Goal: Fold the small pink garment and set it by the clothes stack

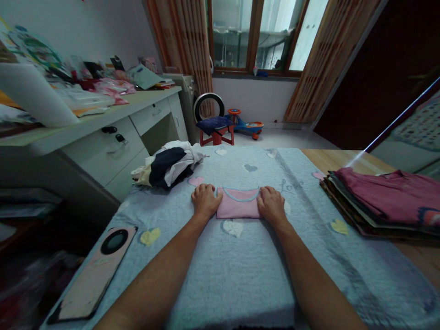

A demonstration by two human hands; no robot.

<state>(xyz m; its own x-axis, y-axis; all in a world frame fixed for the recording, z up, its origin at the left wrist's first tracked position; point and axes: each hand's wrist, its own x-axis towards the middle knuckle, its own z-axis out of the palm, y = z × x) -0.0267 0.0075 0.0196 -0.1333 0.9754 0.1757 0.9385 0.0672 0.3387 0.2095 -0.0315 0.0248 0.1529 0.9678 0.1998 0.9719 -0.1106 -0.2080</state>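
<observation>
Fingers (206,195) of our left hand (205,200) and right hand (272,205) lie flat and unclenched, pressing the two ends of the folded pink shirt (238,203) to hold its fold, we judge. It sits mid-way on the grey blanket (240,266). Both forearms reach straight forward, palms down, between a clothes heap (168,167) and a folded stack (381,199)
</observation>
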